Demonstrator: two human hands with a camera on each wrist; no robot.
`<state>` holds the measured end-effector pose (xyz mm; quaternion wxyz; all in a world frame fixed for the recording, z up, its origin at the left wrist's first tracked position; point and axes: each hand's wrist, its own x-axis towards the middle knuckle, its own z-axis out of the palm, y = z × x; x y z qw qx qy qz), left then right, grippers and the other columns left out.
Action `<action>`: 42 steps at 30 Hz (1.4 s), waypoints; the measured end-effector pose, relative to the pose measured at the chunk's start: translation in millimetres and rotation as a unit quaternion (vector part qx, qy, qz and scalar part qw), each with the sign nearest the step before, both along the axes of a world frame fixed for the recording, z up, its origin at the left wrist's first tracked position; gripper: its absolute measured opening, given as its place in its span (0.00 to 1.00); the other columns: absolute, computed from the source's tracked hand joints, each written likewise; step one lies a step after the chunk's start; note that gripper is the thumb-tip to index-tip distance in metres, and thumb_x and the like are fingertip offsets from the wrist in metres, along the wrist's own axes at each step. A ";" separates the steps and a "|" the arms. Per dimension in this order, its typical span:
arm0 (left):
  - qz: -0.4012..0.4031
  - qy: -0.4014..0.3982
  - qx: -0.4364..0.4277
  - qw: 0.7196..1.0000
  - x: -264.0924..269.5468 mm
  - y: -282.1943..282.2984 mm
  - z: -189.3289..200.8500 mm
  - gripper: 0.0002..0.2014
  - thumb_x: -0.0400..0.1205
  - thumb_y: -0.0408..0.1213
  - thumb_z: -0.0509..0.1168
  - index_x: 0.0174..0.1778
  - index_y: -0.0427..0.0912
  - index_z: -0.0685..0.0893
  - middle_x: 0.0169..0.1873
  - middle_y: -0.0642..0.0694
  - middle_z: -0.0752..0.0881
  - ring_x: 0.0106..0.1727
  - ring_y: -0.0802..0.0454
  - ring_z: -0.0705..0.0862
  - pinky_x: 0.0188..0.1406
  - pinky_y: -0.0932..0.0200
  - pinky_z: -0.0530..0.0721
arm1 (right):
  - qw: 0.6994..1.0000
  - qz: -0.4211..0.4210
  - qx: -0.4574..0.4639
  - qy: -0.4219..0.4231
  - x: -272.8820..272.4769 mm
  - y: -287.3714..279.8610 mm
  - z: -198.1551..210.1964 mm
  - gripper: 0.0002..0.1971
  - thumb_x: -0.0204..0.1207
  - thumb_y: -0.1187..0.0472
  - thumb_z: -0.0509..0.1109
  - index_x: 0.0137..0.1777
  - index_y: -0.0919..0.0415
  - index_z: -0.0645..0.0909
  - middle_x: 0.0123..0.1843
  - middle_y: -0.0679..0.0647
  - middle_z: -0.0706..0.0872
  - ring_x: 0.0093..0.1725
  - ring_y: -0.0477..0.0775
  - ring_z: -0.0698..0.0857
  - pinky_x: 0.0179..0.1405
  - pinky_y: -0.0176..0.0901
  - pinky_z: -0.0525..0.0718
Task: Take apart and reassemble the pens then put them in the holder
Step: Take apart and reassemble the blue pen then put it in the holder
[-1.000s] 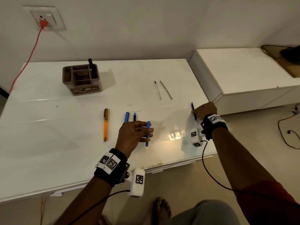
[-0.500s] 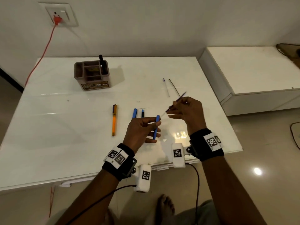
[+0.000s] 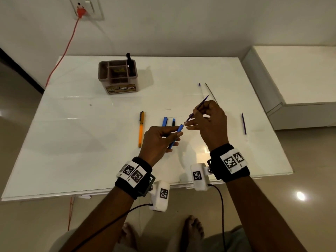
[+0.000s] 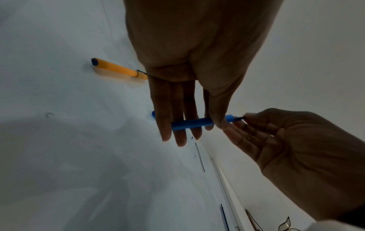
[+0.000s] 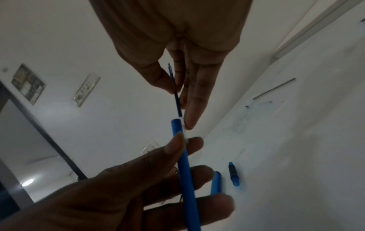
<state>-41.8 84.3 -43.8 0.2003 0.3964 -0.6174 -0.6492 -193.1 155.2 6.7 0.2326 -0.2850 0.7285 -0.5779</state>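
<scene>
My left hand (image 3: 163, 138) holds a blue pen barrel (image 3: 179, 129) between thumb and fingers above the white table (image 3: 72, 142); the same barrel (image 4: 194, 123) (image 5: 184, 164) shows in both wrist views. My right hand (image 3: 205, 120) pinches a thin dark-blue refill (image 3: 199, 107), whose lower end sits at the barrel's open mouth (image 5: 176, 121). On the table lie an orange pen (image 3: 141, 129), a blue cap (image 3: 164, 121), a small blue tip piece (image 3: 173, 122) and another refill (image 3: 244, 123). The brown holder (image 3: 118, 77) stands at the back with a black pen (image 3: 128, 60) in it.
Two more thin refills (image 3: 211, 91) lie at the back right of the table. An orange cable (image 3: 63, 51) runs from a wall socket (image 3: 85, 8) down past the table's left side. A white low cabinet (image 3: 291, 79) stands to the right. My bare feet (image 3: 192, 228) are under the table's front edge.
My right hand picked a refill off the table's right side and brought it left to the barrel held in my left hand; its end now meets the barrel's mouth.
</scene>
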 end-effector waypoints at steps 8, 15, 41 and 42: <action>-0.001 -0.013 -0.010 1.000 -1.4 -2.0 1.8 0.15 0.82 0.43 0.74 0.63 0.43 0.92 0.45 0.43 0.95 0.46 0.45 0.95 0.45 0.48 0.94 | 0.998 -0.014 -0.026 0.052 4.6 -0.4 1.2 0.03 0.86 0.68 0.68 0.55 0.68 0.78 0.44 0.63 0.89 0.36 0.60 0.94 0.35 0.54 0.94; 0.000 -0.020 -0.009 1.000 -1.2 -1.7 2.1 0.16 0.82 0.43 0.75 0.64 0.42 0.92 0.46 0.42 0.95 0.48 0.44 0.94 0.47 0.48 0.94 | 0.997 -0.011 -0.047 0.054 2.8 -0.1 -0.6 0.03 0.86 0.68 0.68 0.56 0.68 0.78 0.46 0.65 0.89 0.38 0.59 0.95 0.35 0.55 0.94; -0.001 0.000 0.014 1.000 5.3 -4.7 6.5 0.12 0.82 0.40 0.75 0.60 0.44 0.93 0.45 0.40 0.95 0.49 0.44 0.95 0.49 0.36 0.94 | 0.995 0.072 0.009 0.067 4.1 -4.9 -13.7 0.08 0.85 0.61 0.71 0.51 0.66 0.89 0.41 0.55 0.93 0.39 0.52 0.94 0.31 0.43 0.89; -0.002 0.001 0.014 1.000 6.3 -5.0 7.1 0.11 0.82 0.40 0.75 0.59 0.45 0.93 0.45 0.40 0.95 0.49 0.44 0.95 0.49 0.37 0.94 | 0.995 0.073 0.009 0.063 4.3 -5.7 -14.3 0.08 0.84 0.61 0.72 0.51 0.66 0.89 0.41 0.55 0.94 0.38 0.52 0.93 0.31 0.43 0.90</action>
